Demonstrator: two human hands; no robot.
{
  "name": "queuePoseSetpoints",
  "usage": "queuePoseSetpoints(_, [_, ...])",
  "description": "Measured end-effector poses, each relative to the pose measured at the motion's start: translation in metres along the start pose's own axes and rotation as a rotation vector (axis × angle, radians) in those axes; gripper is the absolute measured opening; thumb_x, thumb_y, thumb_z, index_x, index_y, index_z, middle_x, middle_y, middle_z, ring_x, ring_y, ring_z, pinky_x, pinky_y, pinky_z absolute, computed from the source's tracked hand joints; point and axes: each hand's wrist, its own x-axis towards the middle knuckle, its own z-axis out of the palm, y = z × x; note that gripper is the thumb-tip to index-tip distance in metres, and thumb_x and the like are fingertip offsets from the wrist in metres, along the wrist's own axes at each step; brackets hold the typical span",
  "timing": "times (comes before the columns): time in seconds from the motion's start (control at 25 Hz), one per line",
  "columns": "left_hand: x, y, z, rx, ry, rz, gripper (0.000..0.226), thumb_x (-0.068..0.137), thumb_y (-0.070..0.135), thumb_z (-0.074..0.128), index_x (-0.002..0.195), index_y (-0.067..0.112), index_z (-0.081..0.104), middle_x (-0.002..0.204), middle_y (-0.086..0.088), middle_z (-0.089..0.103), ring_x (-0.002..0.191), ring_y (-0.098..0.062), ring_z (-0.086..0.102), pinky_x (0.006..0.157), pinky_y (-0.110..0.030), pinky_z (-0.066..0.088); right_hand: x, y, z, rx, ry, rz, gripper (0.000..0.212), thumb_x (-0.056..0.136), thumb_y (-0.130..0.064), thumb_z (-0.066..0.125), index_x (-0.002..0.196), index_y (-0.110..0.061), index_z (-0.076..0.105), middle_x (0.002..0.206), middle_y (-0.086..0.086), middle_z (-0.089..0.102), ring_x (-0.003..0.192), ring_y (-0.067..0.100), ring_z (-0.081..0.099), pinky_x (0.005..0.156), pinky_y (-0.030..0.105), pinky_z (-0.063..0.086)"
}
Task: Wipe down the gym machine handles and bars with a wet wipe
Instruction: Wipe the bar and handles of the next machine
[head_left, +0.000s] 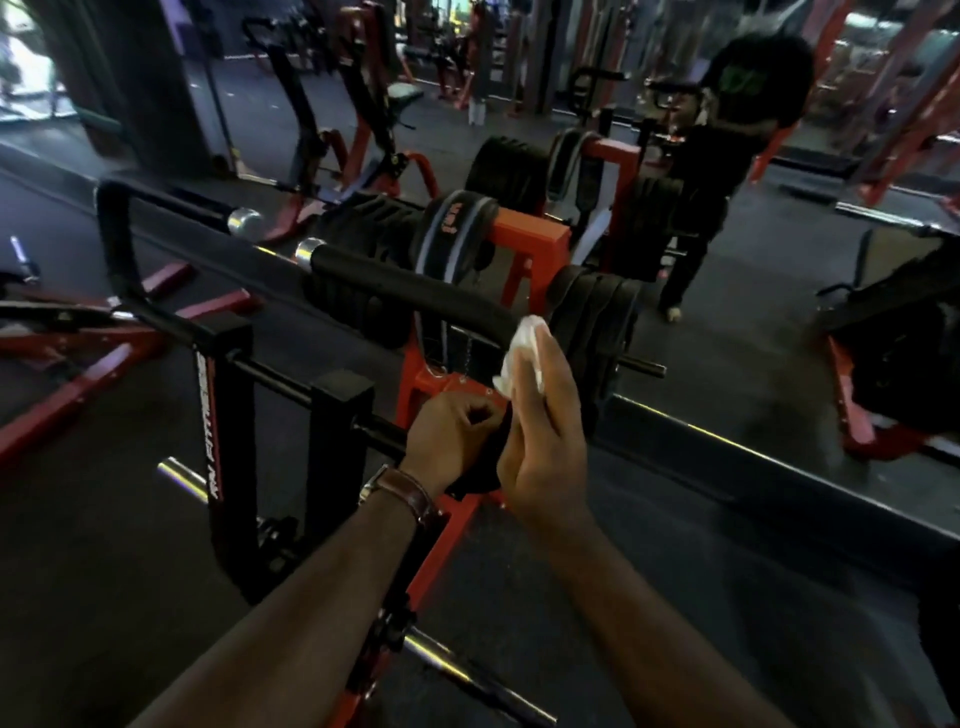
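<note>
The right hand (540, 431) is pinching a crumpled white wet wipe (522, 356) between thumb and fingers, holding it against the near end of the black padded handle (410, 288). Just left of it, the left hand (449, 441), wearing a brown-strapped watch (402, 491), is curling round the black bar (374, 434) of the red-framed machine (524, 244).

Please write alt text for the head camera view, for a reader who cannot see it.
A person's right hand holds a white wipe against a black padded handle of a red and black gym machine, while the left hand grips a lower part of it. A mirror behind reflects weight plates.
</note>
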Motion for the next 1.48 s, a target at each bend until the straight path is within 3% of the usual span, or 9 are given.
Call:
queuePoseSetpoints(0.32, [0.021,0.002,-0.001,0.17,-0.101,-0.169,0.024,0.091,0.027,0.059,0.068,0.028,0.058,0.074,0.007,0.064,0.065,0.002,0.056,0.064,-0.013,0.045,0.038,0.001,-0.007,-0.272,-0.208,-0.267,0.039,0.103,-0.002,0.04,0.14,0.011,0.044,0.154,0.014,0.038,0.149,0.038,0.021,0.12,0.045,0.028])
queuePoseSetpoints(0.4, [0.017,0.002,-0.003,0.19,-0.084,-0.173,0.035,0.089,0.02,0.066,0.057,0.029,0.052,0.056,0.015,0.057,0.05,0.007,0.055,0.054,-0.008,0.038,0.017,0.005,-0.015,-0.187,-0.243,-0.208,0.041,0.103,-0.001,0.044,0.143,0.008,0.042,0.157,0.013,0.033,0.15,0.037,0.017,0.117,0.049,0.033])
queuePoseSetpoints(0.64, [0.015,-0.002,0.0,0.161,0.028,-0.238,0.016,0.086,0.014,0.065,0.07,0.013,0.064,0.06,0.0,0.068,0.052,-0.008,0.066,0.054,-0.027,0.056,0.035,-0.013,-0.021,0.268,-0.067,0.27,0.04,0.101,-0.007,0.048,0.141,-0.009,0.052,0.151,0.007,0.045,0.141,0.015,0.04,0.114,0.035,0.039])
queuePoseSetpoints(0.76, [0.015,-0.003,0.001,0.138,0.057,-0.237,0.013,0.086,0.009,0.063,0.074,0.011,0.068,0.066,-0.002,0.071,0.062,-0.018,0.07,0.067,-0.041,0.06,0.081,-0.003,-0.025,0.656,-0.145,0.756,0.025,0.101,-0.028,0.054,0.105,-0.017,0.076,0.105,0.02,0.071,0.09,0.033,0.068,0.084,0.046,0.058])
queuePoseSetpoints(0.88, [0.012,-0.008,0.002,0.126,0.095,-0.236,0.017,0.085,0.004,0.062,0.072,0.014,0.067,0.065,0.001,0.07,0.061,-0.016,0.069,0.064,-0.039,0.06,0.079,-0.005,-0.031,0.908,-0.195,1.249,0.037,0.101,-0.025,0.05,0.076,-0.009,0.072,0.074,0.014,0.067,0.062,0.023,0.064,0.062,0.035,0.054])
queuePoseSetpoints(1.04, [0.009,-0.004,0.003,0.144,0.095,-0.181,0.009,0.088,0.005,0.06,0.082,0.004,0.067,0.077,-0.011,0.071,0.069,-0.027,0.07,0.064,-0.042,0.059,0.122,-0.001,-0.021,0.826,-0.499,1.339,0.021,0.096,-0.016,0.045,0.086,-0.005,0.061,0.075,0.01,0.058,0.054,0.019,0.055,0.05,0.029,0.046])
queuePoseSetpoints(1.16, [0.009,-0.006,0.002,0.142,0.093,-0.166,0.008,0.089,0.004,0.061,0.083,0.002,0.066,0.077,-0.014,0.071,0.068,-0.029,0.07,0.061,-0.045,0.058,0.135,-0.009,-0.024,0.737,-0.515,1.301,0.025,0.096,-0.021,0.052,0.088,-0.001,0.064,0.072,0.016,0.059,0.05,0.022,0.053,0.05,0.028,0.044])
queuePoseSetpoints(1.36, [0.01,-0.011,0.005,0.169,0.105,-0.132,0.01,0.09,0.008,0.06,0.083,0.004,0.066,0.078,-0.013,0.07,0.067,-0.029,0.07,0.061,-0.047,0.058,0.044,-0.038,-0.022,0.482,0.02,0.715,0.031,0.105,-0.029,0.04,0.103,-0.013,0.068,0.084,0.018,0.062,0.065,0.021,0.057,0.059,0.036,0.048])
queuePoseSetpoints(1.48, [0.014,-0.01,0.002,0.107,0.091,-0.185,0.013,0.09,0.014,0.06,0.083,0.006,0.067,0.077,-0.012,0.071,0.065,-0.026,0.07,0.063,-0.045,0.06,0.081,-0.026,-0.009,-0.038,-0.205,0.347,0.035,0.104,-0.025,0.041,0.134,-0.015,0.057,0.12,0.002,0.059,0.092,0.005,0.058,0.077,0.023,0.051])
